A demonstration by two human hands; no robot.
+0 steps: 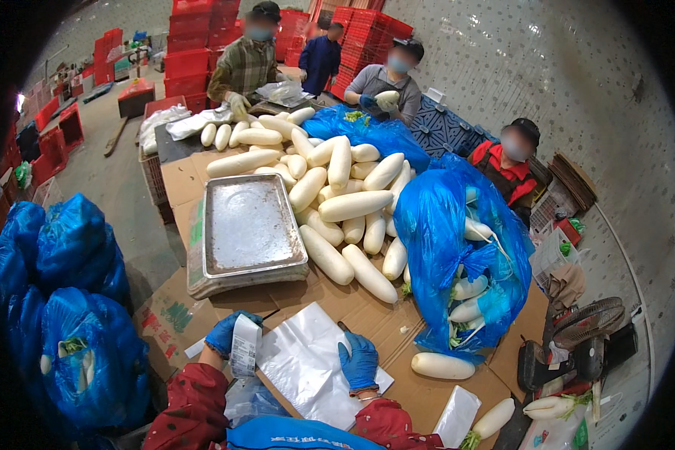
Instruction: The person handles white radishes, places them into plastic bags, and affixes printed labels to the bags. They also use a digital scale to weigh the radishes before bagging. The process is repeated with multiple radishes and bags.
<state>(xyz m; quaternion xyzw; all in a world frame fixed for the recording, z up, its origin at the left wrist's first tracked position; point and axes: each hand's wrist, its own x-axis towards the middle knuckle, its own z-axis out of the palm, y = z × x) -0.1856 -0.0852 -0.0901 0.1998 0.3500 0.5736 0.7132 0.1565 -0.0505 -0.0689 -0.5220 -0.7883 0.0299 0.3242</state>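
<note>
My left hand [225, 334], in a blue glove, holds a folded strip of printed labels [244, 346] at the near edge of the cardboard-covered table. My right hand [360, 361], also gloved in blue, lies on a stack of clear plastic bags [309, 360]; its palm side is hidden. Beside its fingertips a short dark object sticks out, too small to identify. Beyond my hands, a worn metal tray [253, 225] sits on what looks like a scale. Right of the tray is a heap of white daikon radishes [355, 206].
A blue plastic bag of radishes [436, 225] stands at right, a loose radish [442, 366] before it. Blue bags [90, 360] fill the floor at left. A fan [588, 326] is at far right. Several people work opposite; one person [391, 84] holds a radish. Red crates [188, 56] are stacked behind.
</note>
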